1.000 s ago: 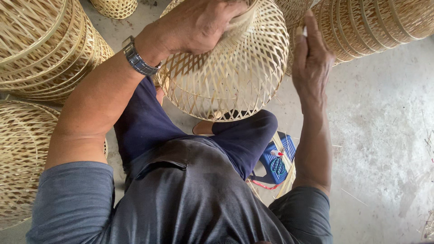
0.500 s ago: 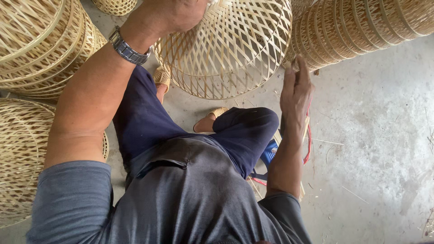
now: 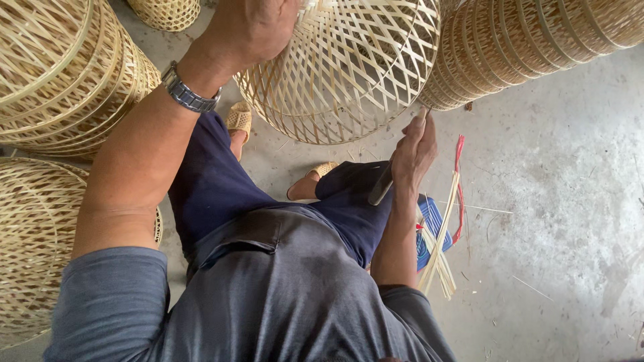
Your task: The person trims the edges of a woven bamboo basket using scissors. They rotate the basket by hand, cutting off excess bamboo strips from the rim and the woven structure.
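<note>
A round open-weave bamboo basket (image 3: 349, 67) is tipped on the concrete floor in front of my knees. My left hand (image 3: 251, 30), with a metal watch at the wrist, presses on the basket's upper left side. Just under the basket's lower right rim, my right hand (image 3: 414, 151) is closed around a dark-handled tool (image 3: 381, 188). The tool's handle sticks out below my fist and its thin tip points up toward the rim. My legs in dark blue trousers and woven sandals (image 3: 238, 119) lie below the basket.
Stacks of similar bamboo baskets stand at the left (image 3: 54, 74), lower left (image 3: 33, 248) and upper right (image 3: 530, 40). A bundle of bamboo strips (image 3: 443, 248) with a red band (image 3: 459, 181) lies by a blue object (image 3: 433, 224) at my right side. Grey concrete floor extends right.
The basket has shifted up and away from my lap. My right hand dropped from the basket's right side and now grips the dark-handled tool. The strip bundle has come into view.
</note>
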